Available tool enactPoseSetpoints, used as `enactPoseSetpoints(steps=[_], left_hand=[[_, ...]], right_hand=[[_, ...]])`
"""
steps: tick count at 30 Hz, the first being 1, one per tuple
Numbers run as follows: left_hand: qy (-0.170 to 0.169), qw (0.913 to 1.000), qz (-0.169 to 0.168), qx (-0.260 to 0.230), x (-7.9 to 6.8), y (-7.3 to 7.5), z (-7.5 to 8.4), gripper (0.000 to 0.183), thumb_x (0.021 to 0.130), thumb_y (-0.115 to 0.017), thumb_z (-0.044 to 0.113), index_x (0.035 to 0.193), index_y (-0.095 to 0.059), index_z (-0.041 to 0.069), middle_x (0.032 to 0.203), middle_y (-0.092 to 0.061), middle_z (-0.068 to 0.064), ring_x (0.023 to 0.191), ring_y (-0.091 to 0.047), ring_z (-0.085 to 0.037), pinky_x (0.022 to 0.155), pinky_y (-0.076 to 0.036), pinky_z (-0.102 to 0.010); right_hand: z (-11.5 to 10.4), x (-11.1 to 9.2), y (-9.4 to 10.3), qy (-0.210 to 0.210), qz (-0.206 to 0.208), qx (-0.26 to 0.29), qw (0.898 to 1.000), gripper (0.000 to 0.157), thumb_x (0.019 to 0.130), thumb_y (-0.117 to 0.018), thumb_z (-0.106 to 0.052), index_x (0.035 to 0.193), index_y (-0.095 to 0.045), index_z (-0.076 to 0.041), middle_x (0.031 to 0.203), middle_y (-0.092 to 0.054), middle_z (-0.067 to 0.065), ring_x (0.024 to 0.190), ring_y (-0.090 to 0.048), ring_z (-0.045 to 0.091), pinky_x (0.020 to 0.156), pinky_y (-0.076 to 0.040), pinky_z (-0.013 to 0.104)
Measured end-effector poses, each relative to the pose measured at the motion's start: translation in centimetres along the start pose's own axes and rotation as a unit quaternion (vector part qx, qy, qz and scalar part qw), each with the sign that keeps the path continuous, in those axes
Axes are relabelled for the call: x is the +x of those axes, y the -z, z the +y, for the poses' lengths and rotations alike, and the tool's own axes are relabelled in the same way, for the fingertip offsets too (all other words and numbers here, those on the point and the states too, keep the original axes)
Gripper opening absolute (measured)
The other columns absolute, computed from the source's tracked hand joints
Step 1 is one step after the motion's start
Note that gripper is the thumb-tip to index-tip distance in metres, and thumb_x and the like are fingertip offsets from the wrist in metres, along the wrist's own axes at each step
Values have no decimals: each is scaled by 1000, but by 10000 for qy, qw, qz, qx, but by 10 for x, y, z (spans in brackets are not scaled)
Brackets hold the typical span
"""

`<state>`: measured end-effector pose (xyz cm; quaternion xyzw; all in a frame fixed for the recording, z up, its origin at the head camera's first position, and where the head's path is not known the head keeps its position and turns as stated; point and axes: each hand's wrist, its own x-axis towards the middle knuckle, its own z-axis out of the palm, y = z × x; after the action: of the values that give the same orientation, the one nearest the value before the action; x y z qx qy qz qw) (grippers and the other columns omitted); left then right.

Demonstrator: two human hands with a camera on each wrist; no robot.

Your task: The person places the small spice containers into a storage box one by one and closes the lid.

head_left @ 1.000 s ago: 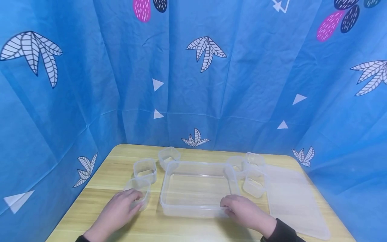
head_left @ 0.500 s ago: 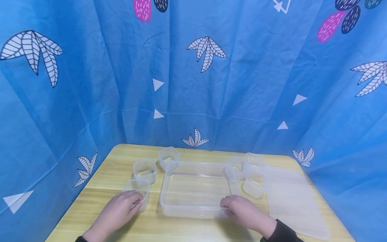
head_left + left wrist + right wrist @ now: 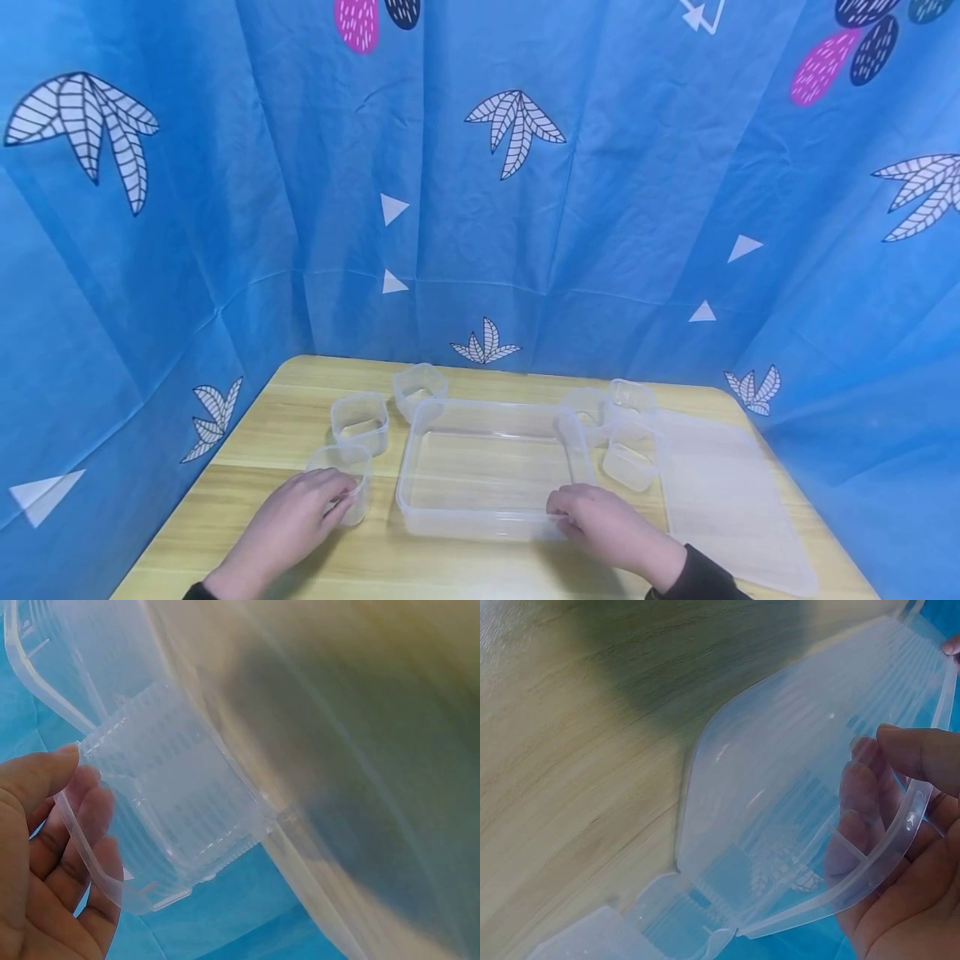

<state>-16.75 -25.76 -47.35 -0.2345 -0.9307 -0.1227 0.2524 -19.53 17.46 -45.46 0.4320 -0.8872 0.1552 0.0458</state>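
My left hand pinches the near rim of a small clear plastic container standing at the left of the table. Its thumb is outside the wall and the fingers reach inside, showing through the plastic in the left wrist view. At the near right corner of a large clear rectangular plastic box, my right hand grips the rim. There too the fingers are inside and the thumb outside. Both containers are open-topped with nothing in them.
Behind the left hand stand two more small containers, one nearer and one farther back. Several others, including one small container, cluster right of the box. A flat translucent lid lies at the right edge. Blue curtains surround the wooden table.
The left hand and its small container have shifted very slightly. My right hand stays on the rim of the large box, and the other containers keep their places.
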Motion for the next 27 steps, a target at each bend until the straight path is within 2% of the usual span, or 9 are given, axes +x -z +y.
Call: enactPoseSetpoints(steps=[11, 19, 27], left_hand=[[-299, 9991, 288, 24, 9, 9, 4, 18, 79, -85, 15, 90, -72, 22, 87, -66, 16, 79, -63, -5, 71, -56, -32], [-519, 9981, 304, 139, 19, 20, 11, 19, 79, -85, 17, 94, -73, 18, 92, -70, 10, 87, -67, -10, 76, -58, -36], [-765, 9963, 327, 232, 34, 33, 13, 20, 79, -84, 15, 96, -73, 13, 92, -71, 5, 86, -68, -13, 75, -58, -38]], right_hand=[[0, 1, 1, 9, 21, 47, 10000, 22, 83, -71, 2, 84, -59, -17, 79, -52, -16, 72, -47, -2, 66, -49, 20], [0, -2, -1, -112, 4, 120, 9999, 24, 83, -72, 1, 85, -58, -18, 78, -50, -17, 71, -44, -2, 66, -49, 21], [3, 0, -3, 119, 90, 127, 9998, 31, 81, -71, 3, 80, -52, -21, 74, -44, -17, 68, -39, -2, 62, -42, 17]])
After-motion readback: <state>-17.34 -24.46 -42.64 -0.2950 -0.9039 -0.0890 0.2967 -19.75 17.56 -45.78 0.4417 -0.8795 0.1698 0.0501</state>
